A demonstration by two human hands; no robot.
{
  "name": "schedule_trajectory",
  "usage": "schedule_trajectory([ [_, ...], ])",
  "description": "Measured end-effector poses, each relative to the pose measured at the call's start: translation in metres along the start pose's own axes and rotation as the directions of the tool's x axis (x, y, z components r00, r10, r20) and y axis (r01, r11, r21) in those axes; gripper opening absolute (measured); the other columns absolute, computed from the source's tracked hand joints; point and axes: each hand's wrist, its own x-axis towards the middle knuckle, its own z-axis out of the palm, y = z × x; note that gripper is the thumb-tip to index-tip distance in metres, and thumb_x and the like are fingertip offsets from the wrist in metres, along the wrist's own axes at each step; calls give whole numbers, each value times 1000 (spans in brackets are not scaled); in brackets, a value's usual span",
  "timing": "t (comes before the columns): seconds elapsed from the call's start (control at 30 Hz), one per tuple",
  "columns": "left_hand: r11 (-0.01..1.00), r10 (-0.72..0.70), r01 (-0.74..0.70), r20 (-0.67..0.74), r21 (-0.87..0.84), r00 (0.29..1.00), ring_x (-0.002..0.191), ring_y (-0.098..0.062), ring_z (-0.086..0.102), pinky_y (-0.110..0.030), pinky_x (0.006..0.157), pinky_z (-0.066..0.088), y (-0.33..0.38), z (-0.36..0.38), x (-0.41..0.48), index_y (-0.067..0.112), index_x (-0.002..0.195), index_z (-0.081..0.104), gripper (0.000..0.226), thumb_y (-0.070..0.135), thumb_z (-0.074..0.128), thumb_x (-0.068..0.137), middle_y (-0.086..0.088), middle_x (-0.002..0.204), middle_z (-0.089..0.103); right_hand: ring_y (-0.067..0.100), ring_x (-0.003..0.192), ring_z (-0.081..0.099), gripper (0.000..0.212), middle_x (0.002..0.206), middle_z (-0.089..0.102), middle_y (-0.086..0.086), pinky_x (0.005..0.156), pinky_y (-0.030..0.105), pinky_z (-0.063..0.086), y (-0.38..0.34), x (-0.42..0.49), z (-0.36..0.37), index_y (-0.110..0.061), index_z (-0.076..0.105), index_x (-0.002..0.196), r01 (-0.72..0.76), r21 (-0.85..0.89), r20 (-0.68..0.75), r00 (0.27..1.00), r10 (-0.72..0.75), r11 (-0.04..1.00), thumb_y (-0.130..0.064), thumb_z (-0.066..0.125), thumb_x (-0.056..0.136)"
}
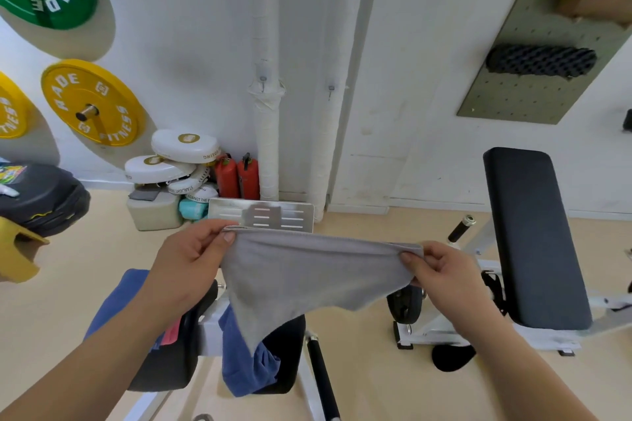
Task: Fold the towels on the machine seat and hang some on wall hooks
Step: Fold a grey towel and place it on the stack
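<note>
A person holds a grey towel (301, 270) stretched between two bare hands above a gym machine. The left hand (191, 260) pinches the towel's upper left corner between thumb and fingers; the right hand (441, 270) pinches the bunched upper right corner the same way, so each grip is pressed together on the cloth. The top edge runs nearly taut from one grip to the other, and the rest hangs down to a point over the black machine seat (287, 359) below. A blue towel (249, 372) lies crumpled on that seat, just under the grey one's hanging tip, and more blue cloth (119, 297) is draped over the seat pad at near left, partly hidden by the left forearm. On the far white wall, two small hooks (262, 80) sit side by side above the towel, both bare. A black padded bench (533, 236) stands at right, and yellow weight plates (92, 102) hang on the wall at far left.
</note>
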Motion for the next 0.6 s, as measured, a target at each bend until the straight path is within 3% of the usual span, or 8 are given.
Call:
schedule_trajectory([
  [0.1, 1000, -12, 13, -34, 19, 999, 91, -10, 71, -46, 90, 60, -3, 1, 1, 52, 95, 72, 35, 20, 60, 102, 21, 93, 76, 28, 83, 73, 16, 81, 76, 11, 88, 53, 62, 6, 3, 4, -24, 73, 84, -37, 99, 17, 999, 36, 994, -23, 67, 98],
  [0.17, 998, -3, 7, -67, 56, 998, 93, -10, 68, -44, 87, 59, -4, 2, 0, 49, 97, 70, 29, 24, 58, 103, 24, 94, 73, 23, 74, 64, 21, 77, 71, 10, 77, 46, 57, 6, 1, 10, -25, 71, 83, -25, 200, 21, 1000, 21, 979, -26, 62, 102],
  [0.3, 993, -97, 104, -113, 51, 989, 94, -7, 63, -44, 87, 56, -5, 9, 3, 42, 93, 66, 23, 26, 55, 104, 15, 93, 70, 19, 69, 58, 22, 75, 68, 3, 61, 34, 45, 1, 2, 25, -24, 68, 94, -52, 273, -46, 997, 67, 961, -40, 55, 104],
  [0.4, 968, -253, 252, -57, -22, 966, 86, -21, 66, -55, 84, 59, -8, 13, 6, 28, 92, 72, 18, 25, 58, 103, -3, 92, 73, 16, 62, 53, 27, 72, 64, 2, 50, 24, 41, 6, 4, 36, -15, 67, 101, -160, 317, -47, 982, 184, 935, -40, 56, 104],
  [0.5, 910, -408, 409, 26, -76, 913, 76, -26, 65, -45, 66, 62, -8, 20, 3, 12, 92, 74, 20, 24, 60, 101, -17, 91, 72, 22, 68, 43, 35, 75, 51, 9, 56, 30, 37, 14, 4, 47, -5, 63, 103, -240, 316, -34, 964, 264, 918, -40, 57, 103],
  [0.6, 867, -460, 474, 117, -153, 880, 60, -21, 64, -33, 55, 58, 2, 32, -9, 1, 92, 73, 22, 20, 65, 97, -16, 79, 68, 22, 71, 48, 28, 77, 56, 13, 58, 35, 43, 12, -10, 61, -8, 65, 95, -198, 311, -61, 972, 227, 929, -34, 58, 103],
])
